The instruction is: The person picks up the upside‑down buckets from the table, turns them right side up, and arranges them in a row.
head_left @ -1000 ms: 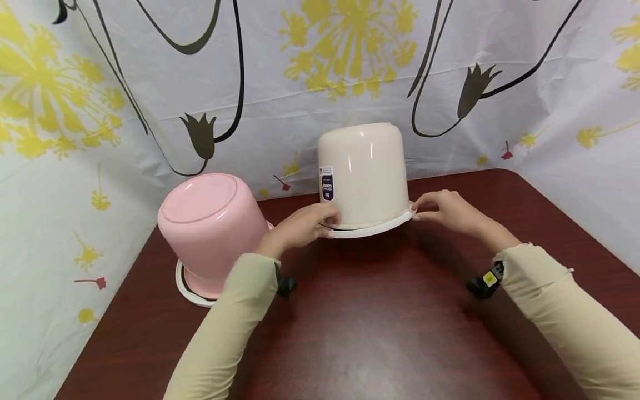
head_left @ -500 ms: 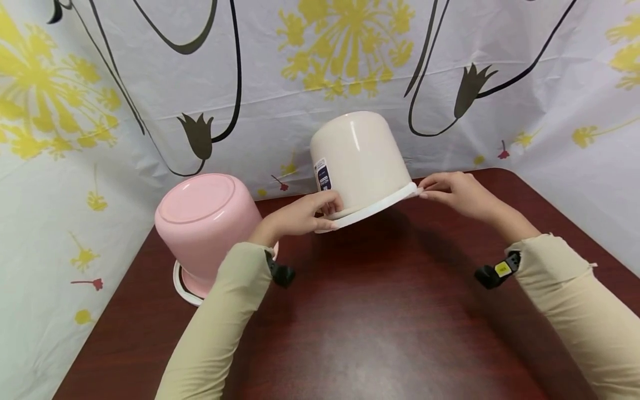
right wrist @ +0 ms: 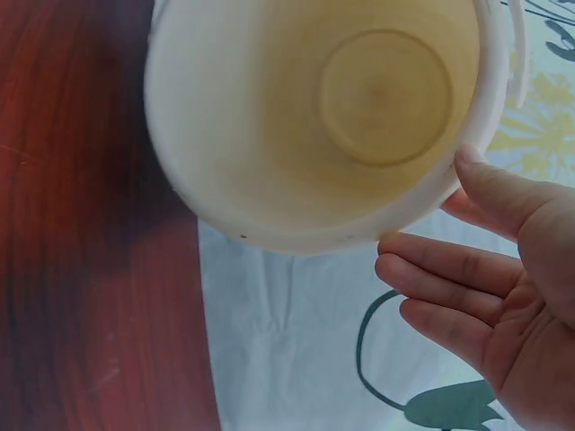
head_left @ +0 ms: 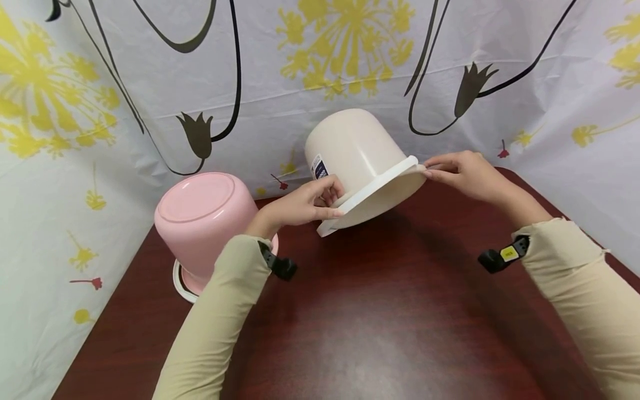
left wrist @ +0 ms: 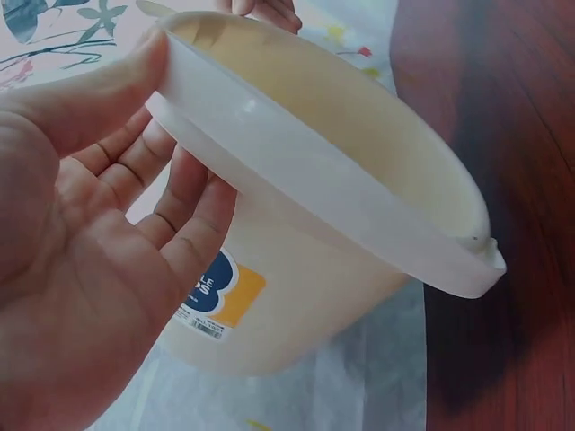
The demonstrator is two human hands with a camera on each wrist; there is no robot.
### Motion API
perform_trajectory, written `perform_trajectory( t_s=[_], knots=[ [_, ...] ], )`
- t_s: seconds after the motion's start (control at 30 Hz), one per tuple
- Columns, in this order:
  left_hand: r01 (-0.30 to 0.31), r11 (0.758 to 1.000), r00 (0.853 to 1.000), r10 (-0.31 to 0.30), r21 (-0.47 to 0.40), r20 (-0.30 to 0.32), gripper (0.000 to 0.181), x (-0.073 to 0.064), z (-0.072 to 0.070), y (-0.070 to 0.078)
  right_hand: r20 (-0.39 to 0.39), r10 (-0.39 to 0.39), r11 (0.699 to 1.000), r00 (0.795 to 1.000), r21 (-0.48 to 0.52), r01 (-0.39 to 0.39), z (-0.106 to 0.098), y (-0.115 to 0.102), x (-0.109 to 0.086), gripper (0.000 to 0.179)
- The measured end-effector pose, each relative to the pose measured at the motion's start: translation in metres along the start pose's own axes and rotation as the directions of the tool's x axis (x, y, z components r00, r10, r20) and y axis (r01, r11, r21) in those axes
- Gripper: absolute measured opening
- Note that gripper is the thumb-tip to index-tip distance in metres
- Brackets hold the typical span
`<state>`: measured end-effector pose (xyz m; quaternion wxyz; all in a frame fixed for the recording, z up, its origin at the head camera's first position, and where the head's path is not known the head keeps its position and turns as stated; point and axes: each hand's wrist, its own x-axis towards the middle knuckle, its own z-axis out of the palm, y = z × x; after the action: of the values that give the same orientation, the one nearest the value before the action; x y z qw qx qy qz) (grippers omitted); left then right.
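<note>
A cream bucket [head_left: 357,147] is tilted with its mouth toward me and to the right, its base up at the back left. My left hand [head_left: 305,203] pinches the near left of the rim at the white handle [left wrist: 296,171], thumb on top and fingers beneath. On the far side, my right hand [head_left: 465,175] holds the rim between thumb and fingers. The right wrist view looks into the bucket's bare inside [right wrist: 296,117]. A label [left wrist: 220,292] is stuck on its side below the left fingers.
A pink bucket [head_left: 200,222] stands upside down at the left, its white handle [head_left: 181,286] around the rim on the dark red table [head_left: 380,322]. A flower-printed cloth [head_left: 260,78] hangs close behind the table and along both sides.
The cream bucket has gone from nearly upside down to tilted, its right rim lifted and its mouth turned into view. My right hand has risen with it; the pink bucket stays put.
</note>
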<state>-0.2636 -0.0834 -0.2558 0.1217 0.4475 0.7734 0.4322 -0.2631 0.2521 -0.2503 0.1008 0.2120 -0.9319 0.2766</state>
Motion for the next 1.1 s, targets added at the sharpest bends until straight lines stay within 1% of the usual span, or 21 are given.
perform_trajectory(
  t_s=[0.07, 0.17, 0.27, 0.37, 0.53, 0.67, 0.77, 0.87, 0.93, 0.97, 1.03, 1.1],
  knots=[
    [-0.014, 1.0, 1.0, 0.014, -0.026, -0.007, 0.023, 0.001, 0.0, 0.001, -0.019, -0.013, 1.0, 1.0, -0.018, 0.013, -0.003, -0.001, 0.002, 0.032],
    [-0.034, 0.997, 0.999, 0.034, -0.072, -0.013, 0.021, 0.002, -0.001, 0.004, -0.039, -0.013, 0.999, 0.999, -0.048, 0.012, -0.009, -0.004, 0.006, 0.03],
    [-0.055, 0.99, 0.998, 0.053, -0.126, -0.017, 0.019, 0.002, -0.001, 0.007, -0.037, -0.01, 0.998, 0.999, -0.062, 0.007, -0.016, -0.008, 0.009, 0.029],
    [-0.069, 0.976, 0.998, 0.066, -0.204, -0.022, 0.016, 0.001, -0.001, 0.01, -0.028, -0.024, 0.997, 0.999, -0.078, 0.021, -0.022, -0.013, 0.014, 0.03],
    [-0.065, 0.945, 0.997, 0.05, -0.32, -0.054, 0.014, -0.001, 0.0, 0.014, 0.008, -0.026, 0.994, 1.0, -0.11, 0.027, -0.028, -0.018, 0.02, 0.033],
    [-0.069, 0.929, 0.994, 0.035, -0.363, -0.099, 0.011, -0.002, 0.001, 0.015, 0.029, -0.014, 0.993, 0.999, -0.118, 0.017, -0.029, -0.02, 0.023, 0.035],
    [-0.067, 0.916, 0.992, 0.018, -0.396, -0.125, 0.009, -0.004, 0.002, 0.013, 0.034, -0.027, 0.993, 0.999, -0.11, 0.031, -0.028, -0.02, 0.027, 0.034],
    [-0.05, 0.887, 0.99, -0.016, -0.458, -0.14, 0.009, -0.006, 0.002, 0.011, 0.036, -0.051, 0.994, 0.998, -0.094, 0.054, -0.025, -0.019, 0.032, 0.032],
    [-0.038, 0.863, 0.988, -0.042, -0.503, -0.147, 0.01, -0.009, 0.002, 0.01, 0.037, -0.057, 0.995, 0.998, -0.083, 0.06, -0.023, -0.019, 0.035, 0.031],
    [-0.035, 0.847, 0.987, -0.055, -0.53, -0.152, 0.011, -0.009, 0.002, 0.01, 0.034, -0.057, 0.995, 0.998, -0.08, 0.06, -0.022, -0.018, 0.036, 0.03],
    [-0.04, 0.821, 0.984, -0.068, -0.57, -0.167, 0.012, -0.011, 0.002, 0.008, 0.022, -0.057, 0.995, 0.998, -0.083, 0.058, -0.019, -0.018, 0.038, 0.029],
    [-0.055, 0.801, 0.979, -0.075, -0.596, -0.19, 0.014, -0.012, 0.002, 0.007, 0.014, -0.055, 0.995, 0.998, -0.085, 0.056, -0.018, -0.017, 0.039, 0.028]
  ],
)
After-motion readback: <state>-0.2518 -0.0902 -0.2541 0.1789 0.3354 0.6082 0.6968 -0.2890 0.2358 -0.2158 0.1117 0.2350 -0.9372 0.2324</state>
